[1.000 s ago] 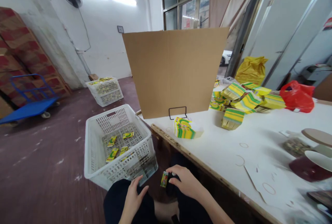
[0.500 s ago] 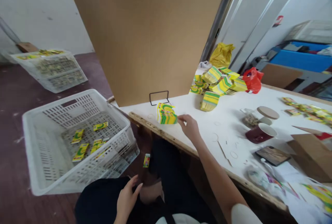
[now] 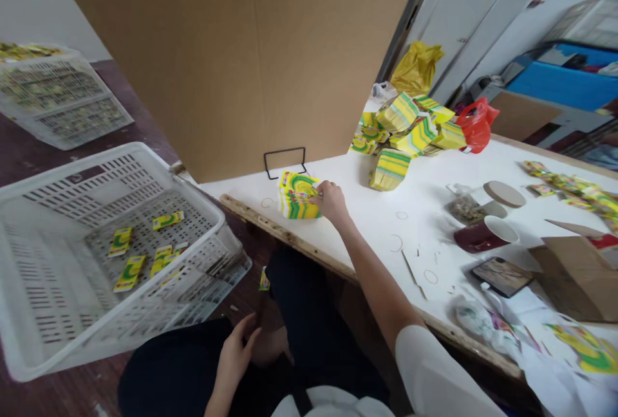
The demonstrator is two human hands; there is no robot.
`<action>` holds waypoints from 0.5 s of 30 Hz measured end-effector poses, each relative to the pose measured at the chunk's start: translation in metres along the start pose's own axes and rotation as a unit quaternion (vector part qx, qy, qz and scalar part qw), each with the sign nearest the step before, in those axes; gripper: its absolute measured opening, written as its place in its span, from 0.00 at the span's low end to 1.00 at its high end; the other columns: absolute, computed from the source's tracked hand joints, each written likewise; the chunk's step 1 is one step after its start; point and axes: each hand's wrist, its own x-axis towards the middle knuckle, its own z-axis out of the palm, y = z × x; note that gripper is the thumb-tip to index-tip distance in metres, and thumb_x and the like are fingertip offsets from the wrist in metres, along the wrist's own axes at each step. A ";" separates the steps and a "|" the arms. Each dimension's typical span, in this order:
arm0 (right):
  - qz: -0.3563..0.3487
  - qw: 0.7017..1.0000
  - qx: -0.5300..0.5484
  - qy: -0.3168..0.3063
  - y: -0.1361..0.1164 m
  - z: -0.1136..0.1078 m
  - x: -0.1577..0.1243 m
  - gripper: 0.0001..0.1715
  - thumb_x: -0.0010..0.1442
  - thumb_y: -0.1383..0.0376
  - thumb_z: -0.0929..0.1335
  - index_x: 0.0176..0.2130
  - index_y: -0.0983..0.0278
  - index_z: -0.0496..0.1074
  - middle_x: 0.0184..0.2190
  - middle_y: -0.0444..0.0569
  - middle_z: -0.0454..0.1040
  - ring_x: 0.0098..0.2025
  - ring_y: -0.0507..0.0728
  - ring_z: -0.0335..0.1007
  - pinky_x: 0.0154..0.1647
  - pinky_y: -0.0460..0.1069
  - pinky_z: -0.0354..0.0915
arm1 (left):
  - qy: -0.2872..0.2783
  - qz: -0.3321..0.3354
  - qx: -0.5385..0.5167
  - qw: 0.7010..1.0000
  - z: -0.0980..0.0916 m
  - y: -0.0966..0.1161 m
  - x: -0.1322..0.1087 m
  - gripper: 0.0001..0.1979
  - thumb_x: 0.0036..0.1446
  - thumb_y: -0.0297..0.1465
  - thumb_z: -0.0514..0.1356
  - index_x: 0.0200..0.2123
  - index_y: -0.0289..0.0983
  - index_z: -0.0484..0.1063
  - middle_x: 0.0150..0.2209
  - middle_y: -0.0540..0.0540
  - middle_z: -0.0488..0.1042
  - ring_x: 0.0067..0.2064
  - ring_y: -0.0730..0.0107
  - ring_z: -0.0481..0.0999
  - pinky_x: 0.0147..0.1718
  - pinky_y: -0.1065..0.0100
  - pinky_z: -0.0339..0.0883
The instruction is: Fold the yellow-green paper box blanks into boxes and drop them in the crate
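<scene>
Near the table's front edge stands a small stack of yellow-and-green printed cartons (image 3: pixel 298 195), seemingly folded flat. My right hand (image 3: pixel 332 203) is closed at the stack's right end, pinching a carton there; the fingertips are partly hidden. Over my lap, my left hand (image 3: pixel 235 347) holds nothing, with thumb and fingers apart. Just behind the stack is a black wire stand (image 3: pixel 284 161), in front of a tall brown cardboard sheet (image 3: pixel 232 63). To the left, a white plastic crate (image 3: pixel 43 346) has several small yellow-green boxes (image 3: pixel 129 273) on its bottom.
Bundles of cartons (image 3: pixel 390 169) are heaped at the table's back, beside a red bag (image 3: pixel 477 125). On the right are a maroon mug (image 3: pixel 476 237), a phone (image 3: pixel 502 276), a lidded jar (image 3: pixel 466 206) and a cardboard box (image 3: pixel 579 269). A filled crate (image 3: pixel 62 98) stands far left.
My right hand has moved in from beside the stack onto its right end. My left hand stays over my lap. The view has shifted, with the crate now farther left.
</scene>
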 end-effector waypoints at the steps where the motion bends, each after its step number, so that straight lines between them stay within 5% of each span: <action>1: 0.002 1.000 0.006 -0.001 -0.001 -0.001 0.000 0.12 0.58 0.71 0.71 0.43 0.67 0.71 0.43 0.57 0.77 0.46 0.62 0.71 0.50 0.53 0.62 | 0.018 -0.008 -0.025 0.999 0.000 0.004 0.002 0.31 0.46 0.54 0.60 0.46 0.37 0.77 0.47 0.38 0.83 0.52 0.46 0.82 0.56 0.49 0.73; 5: 0.000 0.999 0.037 0.002 -0.008 -0.013 -0.012 0.12 0.58 0.72 0.69 0.43 0.63 0.66 0.38 0.48 0.76 0.39 0.58 0.72 0.42 0.50 0.62 | 0.117 -0.037 -0.119 0.985 -0.005 0.025 0.004 0.36 0.39 0.58 0.66 0.42 0.35 0.78 0.44 0.36 0.83 0.49 0.43 0.82 0.55 0.46 0.73; 9: -0.040 0.987 0.157 0.000 -0.023 -0.022 -0.054 0.12 0.61 0.70 0.69 0.42 0.61 0.63 0.36 0.43 0.75 0.36 0.53 0.72 0.40 0.47 0.64 | 0.126 0.022 -0.286 0.950 -0.015 0.067 0.000 0.35 0.42 0.56 0.71 0.47 0.38 0.78 0.47 0.39 0.82 0.47 0.53 0.82 0.47 0.58 0.76; 12: -0.117 0.944 0.297 -0.084 -0.041 -0.007 -0.104 0.11 0.61 0.70 0.69 0.41 0.60 0.63 0.33 0.42 0.74 0.33 0.52 0.71 0.37 0.46 0.64 | 0.129 0.105 -0.449 0.878 -0.015 0.122 -0.002 0.42 0.36 0.63 0.69 0.49 0.42 0.78 0.54 0.42 0.79 0.52 0.52 0.79 0.44 0.60 0.77; 15: -0.167 0.902 0.332 -0.218 -0.055 0.024 -0.151 0.13 0.58 0.72 0.72 0.39 0.60 0.65 0.32 0.40 0.73 0.33 0.51 0.70 0.36 0.44 0.64 | 0.183 0.164 -0.517 0.820 -0.011 0.178 -0.003 0.46 0.39 0.67 0.63 0.55 0.44 0.76 0.59 0.43 0.75 0.61 0.49 0.72 0.54 0.55 0.73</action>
